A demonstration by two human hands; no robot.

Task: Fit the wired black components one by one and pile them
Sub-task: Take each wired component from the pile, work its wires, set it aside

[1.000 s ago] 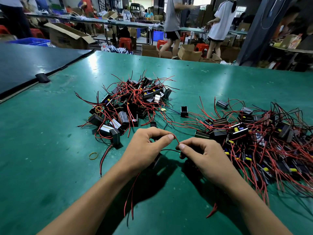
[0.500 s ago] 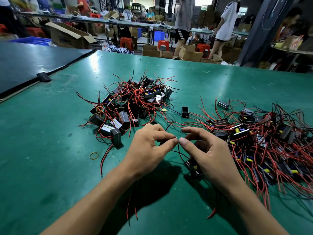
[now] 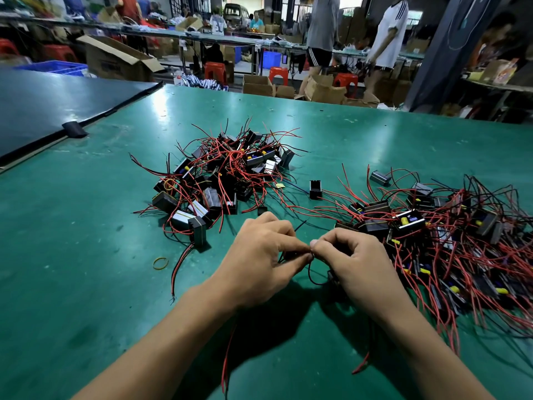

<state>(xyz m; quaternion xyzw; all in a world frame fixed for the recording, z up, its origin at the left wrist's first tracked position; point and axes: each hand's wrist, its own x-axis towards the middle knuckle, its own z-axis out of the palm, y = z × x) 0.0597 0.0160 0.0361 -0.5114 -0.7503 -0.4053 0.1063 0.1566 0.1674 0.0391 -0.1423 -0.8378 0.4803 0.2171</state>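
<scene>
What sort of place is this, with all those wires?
Probably a small electronics assembly workshop: a long green worktable carries piles of wired black components, and behind it stand open cardboard boxes, red plastic stools and more benches with other people.

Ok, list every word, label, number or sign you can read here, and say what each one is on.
No text in this view can be read.
Cardboard box, far left behind the table: dark print on its side, too blurred to read.
Colourful carton, far right: its printing is too small and blurred.
Black components in both piles: no legible marking.
</scene>
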